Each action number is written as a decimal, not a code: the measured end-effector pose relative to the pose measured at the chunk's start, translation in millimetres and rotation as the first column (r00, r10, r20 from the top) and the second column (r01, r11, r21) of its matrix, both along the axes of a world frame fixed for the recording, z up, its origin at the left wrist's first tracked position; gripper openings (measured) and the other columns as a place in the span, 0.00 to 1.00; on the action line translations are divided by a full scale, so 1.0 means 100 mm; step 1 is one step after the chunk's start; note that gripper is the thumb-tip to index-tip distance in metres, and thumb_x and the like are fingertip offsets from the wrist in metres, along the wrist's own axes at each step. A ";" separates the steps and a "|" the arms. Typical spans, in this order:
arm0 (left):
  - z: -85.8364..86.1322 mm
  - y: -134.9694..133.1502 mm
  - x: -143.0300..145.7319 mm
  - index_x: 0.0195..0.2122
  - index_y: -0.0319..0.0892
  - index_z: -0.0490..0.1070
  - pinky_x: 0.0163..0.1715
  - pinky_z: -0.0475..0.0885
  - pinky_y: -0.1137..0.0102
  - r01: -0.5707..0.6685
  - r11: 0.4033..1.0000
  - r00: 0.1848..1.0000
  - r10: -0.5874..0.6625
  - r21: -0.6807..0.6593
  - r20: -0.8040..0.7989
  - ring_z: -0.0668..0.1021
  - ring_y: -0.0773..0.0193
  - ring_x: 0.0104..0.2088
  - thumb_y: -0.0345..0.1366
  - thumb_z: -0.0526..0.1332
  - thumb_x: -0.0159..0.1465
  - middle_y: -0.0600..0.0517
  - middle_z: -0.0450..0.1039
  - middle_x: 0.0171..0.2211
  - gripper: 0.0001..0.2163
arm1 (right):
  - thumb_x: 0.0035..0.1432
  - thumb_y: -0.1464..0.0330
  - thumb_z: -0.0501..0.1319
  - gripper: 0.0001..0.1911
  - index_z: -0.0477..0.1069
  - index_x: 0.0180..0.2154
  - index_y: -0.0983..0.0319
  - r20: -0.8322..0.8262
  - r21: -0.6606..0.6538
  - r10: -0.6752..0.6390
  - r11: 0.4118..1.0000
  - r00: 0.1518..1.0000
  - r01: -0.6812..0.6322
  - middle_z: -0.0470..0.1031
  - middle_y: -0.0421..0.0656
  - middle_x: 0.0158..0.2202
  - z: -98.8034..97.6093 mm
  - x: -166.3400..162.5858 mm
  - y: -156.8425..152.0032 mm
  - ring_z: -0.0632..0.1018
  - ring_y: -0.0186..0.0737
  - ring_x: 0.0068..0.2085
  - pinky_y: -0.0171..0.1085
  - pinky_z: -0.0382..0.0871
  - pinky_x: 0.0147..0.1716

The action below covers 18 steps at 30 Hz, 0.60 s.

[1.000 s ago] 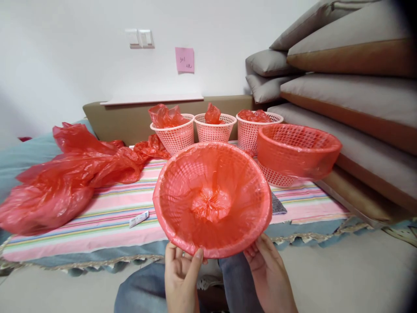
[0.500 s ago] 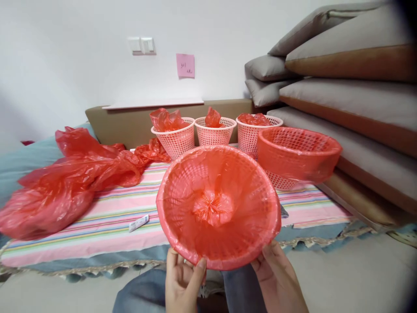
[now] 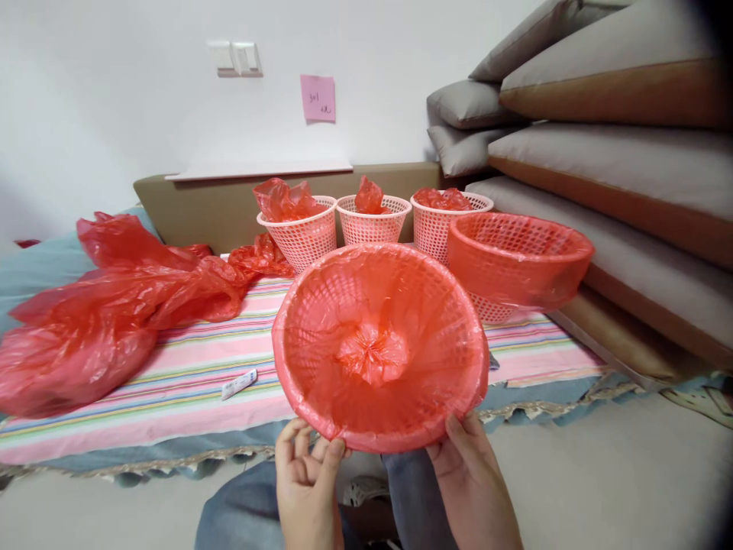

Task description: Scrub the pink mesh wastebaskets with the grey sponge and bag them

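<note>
A round pink mesh wastebasket lined with a red plastic bag is tilted towards me, so its inside shows. The bag is folded over the rim, and its gathered bottom lies in the middle. My left hand pinches the lower left of the rim, thumb in front. At the lower right, my right hand grips the same rim, its fingers partly hidden behind. Just behind to the right stands another lined wastebasket, the red bag turned down over its outside.
Three pink mesh baskets with crumpled red bags in them stand at the back. A heap of red plastic bags lies left on the striped cloth, near a small white packet. Grey-brown cushions are stacked on the right.
Both hands still hold the wastebasket by its rim. The whole view has shifted slightly, with things appearing a little higher and further left; the basket's tilt is about the same.
</note>
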<state>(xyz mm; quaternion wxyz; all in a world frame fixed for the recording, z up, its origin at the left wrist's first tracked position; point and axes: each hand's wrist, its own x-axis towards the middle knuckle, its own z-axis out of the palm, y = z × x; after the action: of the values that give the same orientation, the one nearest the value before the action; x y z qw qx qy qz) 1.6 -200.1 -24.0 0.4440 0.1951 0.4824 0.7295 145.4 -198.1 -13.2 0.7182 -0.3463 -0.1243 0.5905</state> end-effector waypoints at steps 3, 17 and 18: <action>-0.02 0.00 -0.02 0.34 0.45 0.64 0.34 0.74 0.77 -0.058 0.998 0.998 0.058 -0.002 -0.037 0.79 0.69 0.32 0.40 0.79 0.43 0.58 0.73 0.33 0.25 | 0.51 0.61 0.73 0.25 0.75 0.52 0.51 -0.004 -0.004 -0.011 1.000 1.000 0.011 0.80 0.42 0.51 -0.01 -0.02 0.00 0.81 0.39 0.45 0.36 0.78 0.41; 0.00 -0.07 0.20 0.31 0.38 0.81 0.29 0.75 0.70 0.446 0.877 0.873 -0.470 -0.181 -0.127 0.80 0.59 0.29 0.51 0.75 0.47 0.45 0.81 0.29 0.20 | 0.48 0.61 0.75 0.19 0.77 0.44 0.52 -0.143 -0.023 -0.026 0.999 0.989 0.022 0.81 0.39 0.46 -0.11 -0.25 -0.06 0.81 0.36 0.41 0.34 0.78 0.40; 0.00 -0.08 0.26 0.33 0.39 0.82 0.31 0.76 0.69 0.412 0.896 0.899 -0.430 -0.167 -0.089 0.80 0.59 0.30 0.50 0.75 0.48 0.45 0.81 0.31 0.20 | 0.47 0.61 0.75 0.20 0.77 0.43 0.52 -0.127 -0.024 0.004 1.000 0.992 -0.007 0.82 0.39 0.45 -0.14 -0.27 -0.07 0.82 0.36 0.40 0.34 0.78 0.39</action>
<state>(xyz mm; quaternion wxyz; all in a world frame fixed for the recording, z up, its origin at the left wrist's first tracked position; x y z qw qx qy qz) 27.5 -207.7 -24.2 0.5737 0.3070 0.5065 0.5657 118.2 -205.3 -26.9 0.7187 -0.3167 -0.0721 0.6148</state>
